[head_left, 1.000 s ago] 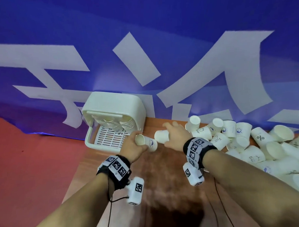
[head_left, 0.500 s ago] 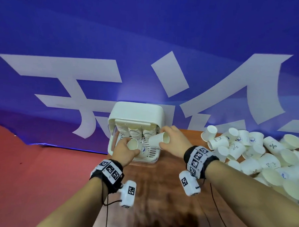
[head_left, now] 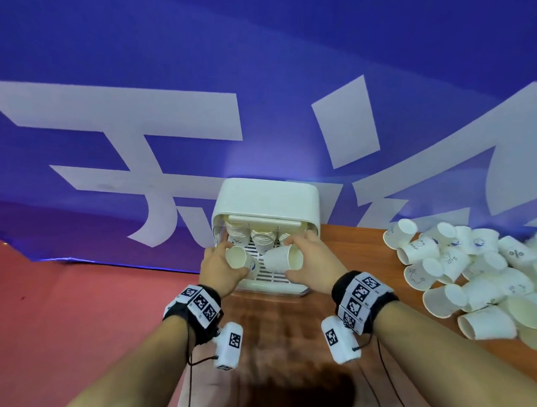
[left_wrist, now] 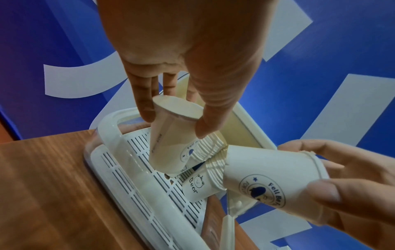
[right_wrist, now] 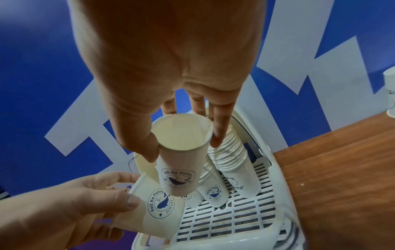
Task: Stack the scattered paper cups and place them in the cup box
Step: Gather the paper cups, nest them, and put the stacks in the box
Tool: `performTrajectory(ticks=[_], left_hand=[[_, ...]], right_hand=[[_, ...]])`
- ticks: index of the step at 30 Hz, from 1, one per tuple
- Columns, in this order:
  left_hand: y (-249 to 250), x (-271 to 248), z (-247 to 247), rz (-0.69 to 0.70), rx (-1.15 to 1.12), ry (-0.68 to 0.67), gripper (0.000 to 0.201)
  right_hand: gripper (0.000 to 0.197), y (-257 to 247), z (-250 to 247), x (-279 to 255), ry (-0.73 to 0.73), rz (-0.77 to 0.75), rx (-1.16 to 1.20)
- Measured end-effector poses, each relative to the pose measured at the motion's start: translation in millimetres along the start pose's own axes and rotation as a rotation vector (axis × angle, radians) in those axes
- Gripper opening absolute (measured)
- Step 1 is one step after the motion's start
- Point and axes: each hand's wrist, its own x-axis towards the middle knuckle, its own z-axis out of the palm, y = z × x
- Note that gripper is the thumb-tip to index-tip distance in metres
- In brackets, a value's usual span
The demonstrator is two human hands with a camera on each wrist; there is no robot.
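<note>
The white cup box (head_left: 267,203) stands open at the table's back edge, with stacks of nested cups (right_wrist: 233,157) leaning inside on its slatted tray (right_wrist: 241,218). My left hand (head_left: 227,263) grips one whale-print paper cup (head_left: 241,260) by its rim end, just in front of the opening. My right hand (head_left: 291,259) pinches a second cup (head_left: 278,260) beside it, bottom pointing toward the left cup. In the left wrist view the left hand's cup (left_wrist: 171,137) hangs over the tray. The right wrist view shows the right hand's cup (right_wrist: 179,162) mouth up above the stacks.
A heap of several loose paper cups (head_left: 473,273) lies on the wooden table (head_left: 345,246) to the right. A blue banner (head_left: 266,80) hangs right behind the box. Red floor (head_left: 72,302) lies beyond the table's left edge.
Both hands have carried their cups from the table into the mouth of the cup box. The right hand came leftward from near the heap, and the two cups are now close together.
</note>
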Motion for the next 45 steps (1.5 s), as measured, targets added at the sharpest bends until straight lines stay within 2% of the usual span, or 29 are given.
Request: performTrajectory(ticks=[6,10,14,27,34,39,45], left_hand=[[-9,21,12,0.059,0.117,-0.022,0.079],[-12,29,20,0.094,0.194,-0.035,0.072],[-16,41,24,0.101,0.241,-0.061,0.075],[-22,55,35,0.149,0.214,-0.101,0.080],[-29,53,35,0.177,0.235,-0.149,0.093],[-36,47,20,0.173,0.157,-0.120,0.084],[-52,36,-13,0.127,0.088,-0.021,0.053]], right_hand=[[0.069,5,15,13,-0.024,-0.019,-0.034],[0.069,8,23,21,-0.013,-0.023,-0.056],[0.065,10,29,26,0.011,-0.042,-0.051],[0.077,15,39,33,-0.073,-0.039,-0.051],[0.072,3,46,31,-0.037,-0.091,-0.018],[0.070,-15,53,40,0.015,-0.176,-0.081],[0.069,-36,75,61,-0.078,-0.151,-0.229]])
